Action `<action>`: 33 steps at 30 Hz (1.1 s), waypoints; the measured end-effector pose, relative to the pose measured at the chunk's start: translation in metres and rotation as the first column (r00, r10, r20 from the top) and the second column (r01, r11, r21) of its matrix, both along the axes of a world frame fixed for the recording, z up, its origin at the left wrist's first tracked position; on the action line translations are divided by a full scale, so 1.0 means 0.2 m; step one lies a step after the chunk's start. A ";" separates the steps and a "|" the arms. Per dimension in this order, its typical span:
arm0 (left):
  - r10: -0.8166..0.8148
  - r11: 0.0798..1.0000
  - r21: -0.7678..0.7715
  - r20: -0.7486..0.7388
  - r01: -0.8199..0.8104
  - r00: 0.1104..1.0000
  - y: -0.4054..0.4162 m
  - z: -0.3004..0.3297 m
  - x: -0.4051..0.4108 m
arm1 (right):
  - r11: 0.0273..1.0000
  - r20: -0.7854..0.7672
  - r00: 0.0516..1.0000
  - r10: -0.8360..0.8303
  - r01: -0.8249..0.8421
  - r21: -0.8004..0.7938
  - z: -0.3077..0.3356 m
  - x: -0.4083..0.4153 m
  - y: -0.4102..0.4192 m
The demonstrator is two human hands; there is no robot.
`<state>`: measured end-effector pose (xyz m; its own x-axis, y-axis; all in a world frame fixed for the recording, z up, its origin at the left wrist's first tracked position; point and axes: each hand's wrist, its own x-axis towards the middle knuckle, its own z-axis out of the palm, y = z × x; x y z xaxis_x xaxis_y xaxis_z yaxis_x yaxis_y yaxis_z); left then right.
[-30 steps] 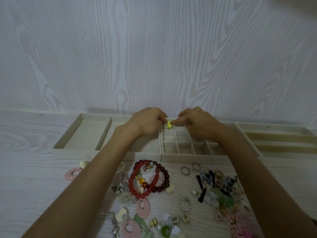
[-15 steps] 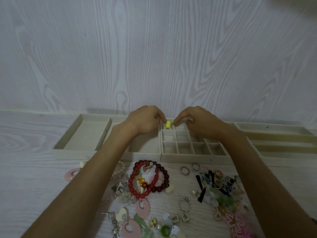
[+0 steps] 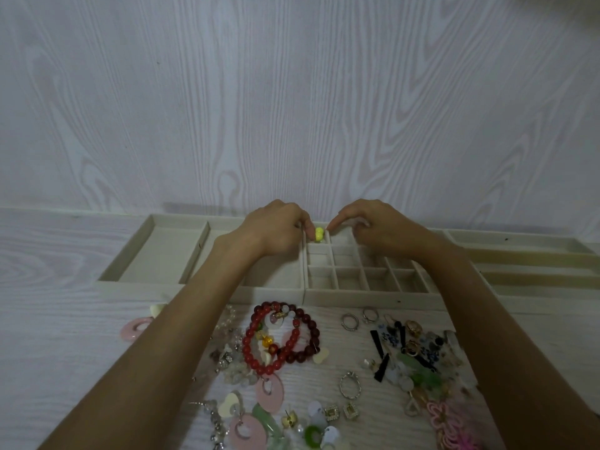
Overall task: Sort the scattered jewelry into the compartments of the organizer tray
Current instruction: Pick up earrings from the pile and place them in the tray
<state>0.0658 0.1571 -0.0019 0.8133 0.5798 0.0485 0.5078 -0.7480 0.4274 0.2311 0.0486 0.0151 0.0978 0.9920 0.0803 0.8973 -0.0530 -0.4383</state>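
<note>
I'm watching the right hand (image 3: 373,228) backing off the bead (image 3: 319,233), grip now loose & empty; left hand (image 3: 276,230) still pinching it over tray's (image 3: 350,297) back-left small cell, drop imminent.

Left grip (image 3: 276,227) fingertips hidden

- Pretty dim, flat indoor light, no glare anywhere.
- Soft shadow on the wall (image 3: 201,207) right behind the tray (image 3: 146,280).
- Wide-angle bend at edges; bottom corners go blurry.
</note>
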 end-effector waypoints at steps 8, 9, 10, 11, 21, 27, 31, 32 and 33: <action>0.048 0.999 0.000 0.074 -0.048 0.996 -0.08 0.15 -0.09 | 0.998 0.002 1.000 0.022 -0.021 -0.055 0.11 -0.02 -0.12; 0.052 0.999 0.003 0.070 -0.053 0.996 -0.11 0.19 -0.12 | 0.998 0.008 1.000 0.013 -0.012 -0.068 0.13 -0.03 -0.16; 0.057 0.998 0.007 0.069 -0.058 0.996 -0.14 0.22 -0.15 | 0.997 0.012 1.000 0.001 0.000 -0.074 0.15 -0.05 -0.20; 0.062 0.998 0.004 0.076 -0.062 0.995 -0.18 0.24 -0.18 | 0.997 0.011 1.000 -0.010 0.011 -0.076 0.17 -0.07 -0.24; -0.063 0.973 -0.211 0.157 0.096 0.986 -0.72 0.25 -0.57 | 0.992 0.002 0.998 0.068 -0.067 -0.109 0.17 -0.46 -0.81; -0.163 0.956 -0.242 0.023 0.164 0.986 -0.88 0.16 -0.69 | 0.982 0.071 0.990 0.121 -0.109 -0.154 0.08 -0.62 -0.99; -0.180 0.952 -0.247 0.023 0.180 0.983 -0.93 0.12 -0.73 | 0.991 0.046 0.996 0.072 -0.066 -0.112 -0.01 -0.64 -1.05; -0.185 0.950 -0.249 0.030 0.187 0.982 -0.95 0.11 -0.72 | 0.995 0.034 0.998 0.054 -0.051 -0.082 -0.03 -0.65 -1.05; -0.185 0.950 -0.249 0.029 0.186 0.982 -0.97 0.10 -0.72 | 0.998 0.031 0.999 0.030 -0.029 -0.055 -0.04 -0.66 -1.06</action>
<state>-0.0777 -0.0373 0.0179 0.9078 0.4129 -0.0741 0.3676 -0.6978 0.6148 0.0998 -0.1634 0.0063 0.0666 0.9974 0.0283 0.9122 -0.0494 -0.4068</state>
